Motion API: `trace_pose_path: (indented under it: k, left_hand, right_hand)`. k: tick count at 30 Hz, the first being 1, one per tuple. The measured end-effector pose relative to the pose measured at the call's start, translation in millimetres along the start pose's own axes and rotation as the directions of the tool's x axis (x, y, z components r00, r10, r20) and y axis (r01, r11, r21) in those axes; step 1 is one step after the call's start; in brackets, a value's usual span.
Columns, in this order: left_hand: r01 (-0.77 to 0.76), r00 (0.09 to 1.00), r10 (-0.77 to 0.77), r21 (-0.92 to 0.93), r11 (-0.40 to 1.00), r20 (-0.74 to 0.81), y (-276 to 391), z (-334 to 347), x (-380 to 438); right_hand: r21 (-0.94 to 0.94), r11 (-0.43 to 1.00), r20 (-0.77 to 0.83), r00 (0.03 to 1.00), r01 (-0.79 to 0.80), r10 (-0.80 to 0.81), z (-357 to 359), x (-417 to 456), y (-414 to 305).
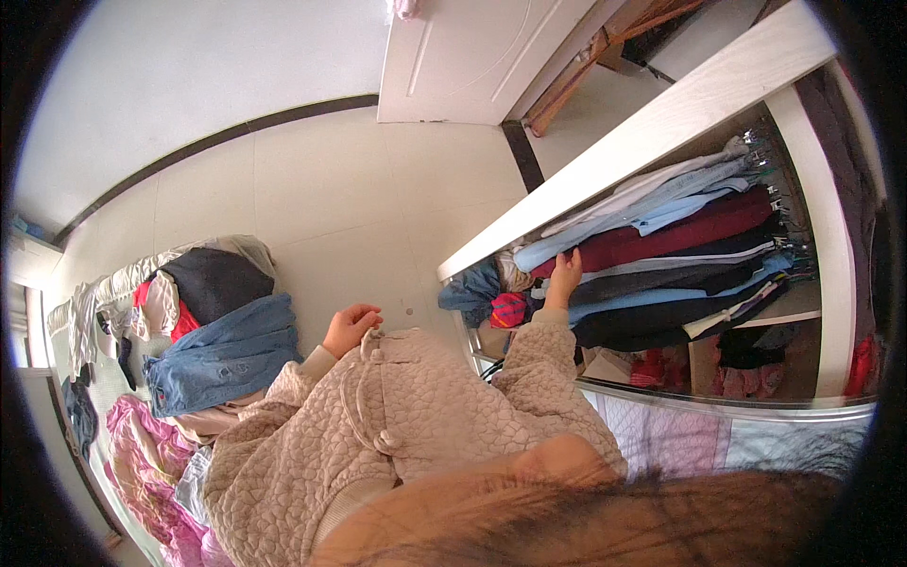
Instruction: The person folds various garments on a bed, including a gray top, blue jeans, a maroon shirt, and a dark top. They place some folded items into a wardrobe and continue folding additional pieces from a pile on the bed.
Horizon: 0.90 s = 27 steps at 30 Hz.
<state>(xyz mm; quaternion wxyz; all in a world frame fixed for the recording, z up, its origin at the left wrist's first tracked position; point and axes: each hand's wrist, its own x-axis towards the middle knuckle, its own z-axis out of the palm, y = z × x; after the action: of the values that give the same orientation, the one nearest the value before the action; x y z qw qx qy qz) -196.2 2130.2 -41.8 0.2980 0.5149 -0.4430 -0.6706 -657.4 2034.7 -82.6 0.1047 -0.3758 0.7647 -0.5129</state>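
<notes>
My right hand [565, 278] reaches into the open wardrobe, its fingertips against the lower end of a maroon garment [680, 234]. Whether the fingers grip the cloth cannot be made out. Above the maroon garment hang light blue clothes [623, 216]; below it are grey and black clothes [638, 322], all on hangers [776, 205] at the right. My left hand [352, 329] is beside the front of my beige quilted jacket [425, 397]. Its fingers are loosely bent, with nothing visible between them.
Blue denim [227, 354], a dark garment [216, 283] and pink patterned cloth [152, 468] lie heaped on a bed at left. The wardrobe's white frame [638, 135] slants past my right arm. A white door [453, 64] stands beyond the tiled floor [333, 184]. Folded clothes [755, 351] fill lower shelves.
</notes>
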Motion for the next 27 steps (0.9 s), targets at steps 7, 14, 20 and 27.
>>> trace_pose_path:
  k: [7,14,20,27]
  left_hand:
    - [0.061,0.987,-0.062,-0.010,0.998,-0.147,-22.5,-45.6,-49.9]
    - [-0.026,0.980,0.012,-0.067,0.997,-0.199,-30.2,-30.0,-43.1]
    - [-0.018,0.967,0.047,0.117,0.993,-0.252,-23.6,-22.4,-51.6]
    - [-0.040,0.900,0.093,0.131,0.991,-0.425,-16.0,-53.9,-96.5]
  right_hand:
    - [-0.237,0.944,-0.024,0.970,0.229,-0.241,-3.7,85.5,-73.1]
    - [-0.097,0.989,-0.258,0.957,0.112,-0.134,-28.2,152.3,-37.7]
    - [-0.186,0.953,-0.420,0.858,0.238,-0.296,-57.2,87.9,-28.7]
    - [-0.013,0.998,-0.242,0.968,0.061,-0.062,52.9,-35.9,-44.0]
